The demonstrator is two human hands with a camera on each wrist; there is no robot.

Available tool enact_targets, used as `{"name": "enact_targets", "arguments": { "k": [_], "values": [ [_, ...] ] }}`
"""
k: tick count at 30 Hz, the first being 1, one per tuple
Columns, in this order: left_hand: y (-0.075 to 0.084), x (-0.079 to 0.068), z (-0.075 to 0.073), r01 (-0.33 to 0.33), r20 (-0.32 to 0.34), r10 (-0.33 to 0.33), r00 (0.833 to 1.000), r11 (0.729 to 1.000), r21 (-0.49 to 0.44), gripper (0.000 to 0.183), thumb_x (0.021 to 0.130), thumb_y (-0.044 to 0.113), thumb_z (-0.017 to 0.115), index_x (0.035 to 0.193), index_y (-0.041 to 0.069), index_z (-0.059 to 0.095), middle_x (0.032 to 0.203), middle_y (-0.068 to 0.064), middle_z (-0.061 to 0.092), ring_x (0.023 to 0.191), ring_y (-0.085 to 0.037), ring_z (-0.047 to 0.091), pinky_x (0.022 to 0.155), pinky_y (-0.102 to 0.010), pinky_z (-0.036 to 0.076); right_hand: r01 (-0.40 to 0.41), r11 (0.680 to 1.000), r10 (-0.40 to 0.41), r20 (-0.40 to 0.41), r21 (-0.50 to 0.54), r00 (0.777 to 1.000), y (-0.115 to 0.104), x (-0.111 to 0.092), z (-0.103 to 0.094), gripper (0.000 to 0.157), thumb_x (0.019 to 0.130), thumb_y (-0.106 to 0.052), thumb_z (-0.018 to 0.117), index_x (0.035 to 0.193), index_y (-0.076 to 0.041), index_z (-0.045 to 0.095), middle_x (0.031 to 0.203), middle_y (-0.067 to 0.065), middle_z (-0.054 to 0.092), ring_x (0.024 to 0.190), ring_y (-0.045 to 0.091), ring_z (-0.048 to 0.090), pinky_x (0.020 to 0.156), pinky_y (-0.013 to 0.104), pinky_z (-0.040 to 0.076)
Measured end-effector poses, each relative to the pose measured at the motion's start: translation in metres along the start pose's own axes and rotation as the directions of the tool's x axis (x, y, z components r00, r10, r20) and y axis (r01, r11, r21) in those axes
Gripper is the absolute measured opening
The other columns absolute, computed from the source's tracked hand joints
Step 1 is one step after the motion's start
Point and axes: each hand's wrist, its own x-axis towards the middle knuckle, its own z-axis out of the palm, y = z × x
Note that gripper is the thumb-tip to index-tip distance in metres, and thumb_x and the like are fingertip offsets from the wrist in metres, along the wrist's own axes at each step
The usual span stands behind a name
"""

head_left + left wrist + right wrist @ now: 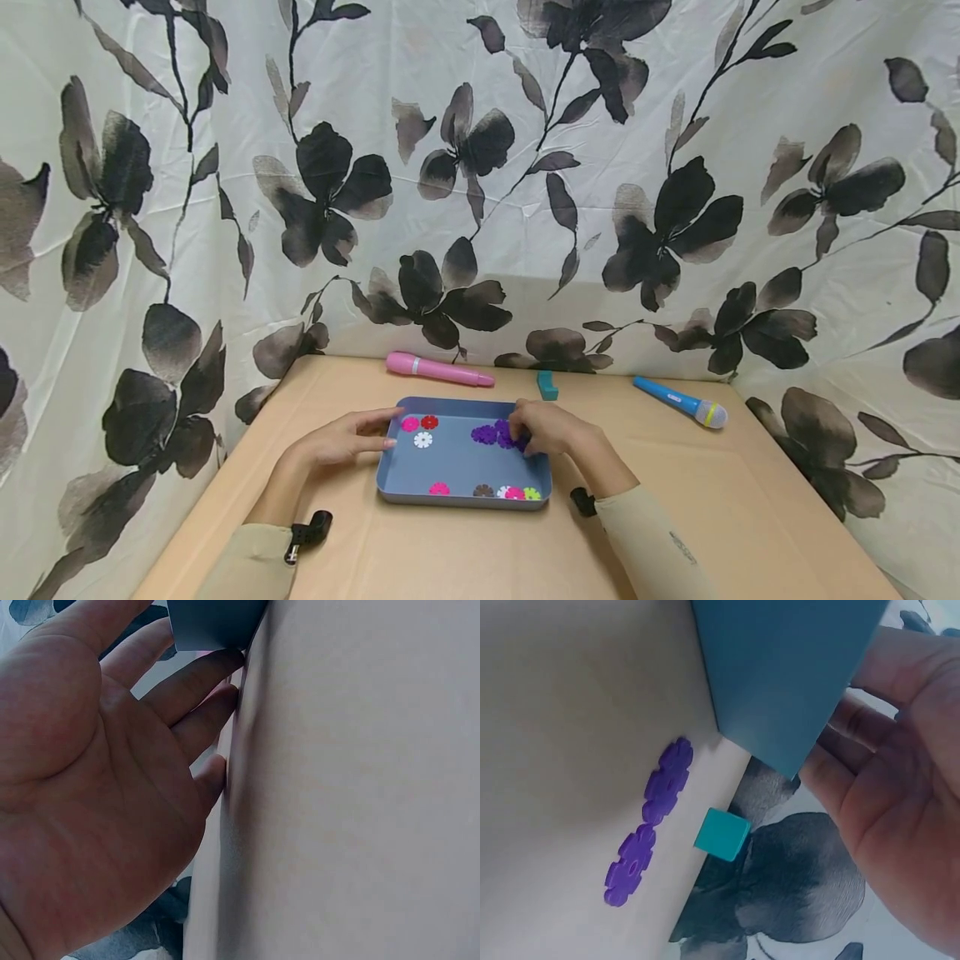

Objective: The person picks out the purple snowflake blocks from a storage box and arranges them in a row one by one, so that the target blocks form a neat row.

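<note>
A shallow grey-blue tray (pixel 450 475) holds flower-shaped plastic discs. Inside its far right part lies a cluster of purple flower discs (pixel 486 434). My right hand (pixel 551 427) reaches over the right wall, fingers curled down around purple discs; the tray wall hides the fingertips in the right wrist view. On the table outside the tray, that view shows two more purple flower discs (pixel 649 817). My left hand (pixel 337 437) rests against the left side, fingers loosely extended, tips at the rim. Near it inside are pink, red and white discs (pixel 423 439).
Pink, brown, white and green discs (pixel 483 492) lie along the tray's near wall. Behind stand a pink microphone-shaped toy (pixel 438 369) and a teal block (pixel 547 385). A blue toy microphone (pixel 678 402) lies at the right. Floral cloth (pixel 555 250) hangs behind the table.
</note>
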Motion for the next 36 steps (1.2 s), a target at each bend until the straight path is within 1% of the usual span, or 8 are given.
{"name": "enact_targets", "arguments": {
  "k": [3, 8, 13, 16, 21, 23, 30, 36],
  "values": [
    [0.000, 0.001, 0.000, -0.003, 0.002, 0.003, 1.000, 1.000, 0.002, 0.067, 0.102, 0.029, 0.069, 0.160, 0.010, 0.041, 0.167, -0.018, 0.036, 0.155, -0.042, 0.031, 0.127, -0.059, 0.023, -0.023, 0.999, 0.024, 0.018, -0.026, 1.000, -0.004, 0.001, 0.000, 0.022, 0.080, -0.001, 0.088, 0.091, -0.014, 0.073, 0.100, -0.004, 0.056, 0.090, 0.012, 0.054, 0.083, 0.029, 0.057],
    [0.000, 0.001, 0.000, -0.005, 0.004, 0.005, 1.000, 1.000, -0.003, 0.068, 0.101, 0.029, 0.070, 0.160, 0.011, 0.041, 0.167, -0.017, 0.035, 0.156, -0.041, 0.030, 0.127, -0.059, 0.022, -0.049, 0.996, 0.051, 0.025, -0.075, 0.998, -0.010, 0.002, 0.003, 0.027, 0.085, 0.009, 0.078, 0.093, -0.015, 0.073, 0.100, -0.003, 0.054, 0.089, 0.013, 0.054, 0.081, 0.026, 0.056],
    [0.001, 0.000, 0.000, -0.003, 0.000, 0.003, 1.000, 1.000, 0.005, 0.068, 0.101, 0.030, 0.070, 0.160, 0.011, 0.042, 0.167, -0.018, 0.036, 0.155, -0.042, 0.032, 0.127, -0.059, 0.024, -0.025, 0.996, 0.027, 0.016, -0.082, 1.000, -0.011, 0.004, 0.006, 0.028, 0.085, 0.012, 0.075, 0.094, -0.014, 0.072, 0.100, -0.003, 0.055, 0.090, 0.012, 0.054, 0.082, 0.026, 0.056],
    [0.001, -0.001, 0.000, -0.001, -0.002, 0.001, 1.000, 1.000, 0.006, 0.068, 0.101, 0.029, 0.070, 0.160, 0.009, 0.042, 0.166, -0.018, 0.037, 0.154, -0.042, 0.033, 0.126, -0.060, 0.024, 0.010, 0.999, -0.009, 0.013, -0.048, 1.000, -0.009, 0.005, 0.008, 0.025, 0.084, 0.010, 0.078, 0.093, -0.013, 0.072, 0.098, -0.001, 0.057, 0.090, 0.013, 0.055, 0.081, 0.025, 0.055],
    [0.002, -0.002, 0.001, 0.003, -0.005, -0.003, 1.000, 1.000, 0.006, 0.068, 0.101, 0.030, 0.070, 0.160, 0.009, 0.042, 0.166, -0.019, 0.038, 0.154, -0.043, 0.033, 0.126, -0.061, 0.024, 0.047, 0.997, -0.047, 0.002, 0.066, 0.999, -0.003, 0.006, 0.012, 0.023, 0.081, 0.006, 0.085, 0.089, -0.010, 0.070, 0.095, 0.002, 0.059, 0.088, 0.017, 0.058, 0.076, 0.022, 0.051],
    [0.002, -0.002, 0.001, 0.006, -0.007, -0.006, 1.000, 1.000, 0.011, 0.067, 0.101, 0.030, 0.070, 0.159, 0.011, 0.043, 0.166, -0.018, 0.038, 0.154, -0.042, 0.033, 0.126, -0.060, 0.024, 0.045, 0.993, -0.045, -0.004, 0.105, 0.999, 0.000, 0.006, 0.013, 0.023, 0.080, 0.003, 0.087, 0.087, -0.011, 0.070, 0.094, 0.001, 0.058, 0.087, 0.017, 0.057, 0.075, 0.022, 0.051],
    [0.001, -0.001, 0.000, 0.004, -0.010, -0.004, 1.000, 1.000, 0.025, 0.067, 0.101, 0.031, 0.070, 0.159, 0.011, 0.043, 0.165, -0.018, 0.039, 0.153, -0.042, 0.035, 0.126, -0.060, 0.026, 0.019, 0.986, -0.016, -0.022, 0.166, 1.000, 0.003, 0.002, 0.014, 0.019, 0.079, 0.001, 0.088, 0.081, -0.013, 0.076, 0.092, -0.005, 0.057, 0.084, 0.008, 0.055, 0.073, 0.021, 0.051],
    [0.000, -0.001, 0.000, 0.014, -0.009, -0.014, 1.000, 1.000, 0.024, 0.069, 0.100, 0.033, 0.071, 0.159, 0.012, 0.044, 0.165, -0.017, 0.039, 0.153, -0.042, 0.036, 0.126, -0.060, 0.026, 0.017, 0.979, -0.011, -0.027, 0.205, 1.000, 0.005, 0.000, 0.014, 0.016, 0.080, 0.000, 0.088, 0.080, -0.012, 0.078, 0.091, -0.004, 0.059, 0.085, 0.010, 0.056, 0.072, 0.021, 0.052]
  ]
}}
